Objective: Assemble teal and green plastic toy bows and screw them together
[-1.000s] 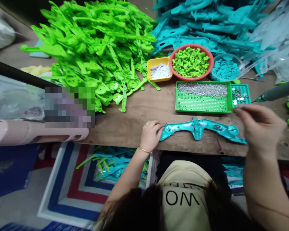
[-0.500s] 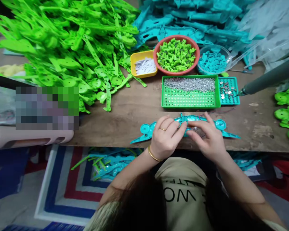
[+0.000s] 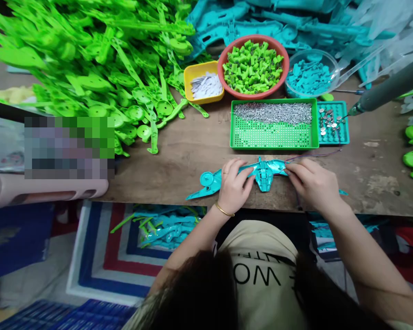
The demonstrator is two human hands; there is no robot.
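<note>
A long, bow-shaped turquoise plastic shell lies at the table's front edge, its ribbed inner side facing up. My left hand is closed on the shell just left of its raised middle block, thumb and fingers at the edge. At the right half of the shell, my right hand pinches a thin reddish wire, fingertips close to the shell's surface. More of the thin wire trails over the table behind that hand. The right hand covers most of the shell's right end; only its tip shows.
Behind the shell stand a green tray of small screws and a turquoise tray with small metal discs. Farther back are a yellow tub, a red bowl and a clear bowl. A screwdriver hangs at right. Green parts pile up left.
My hands have moved apart, the right hand shifting rightward along the shell. The shell's middle block, covered before, is now in plain sight. The camera view has shifted slightly.
</note>
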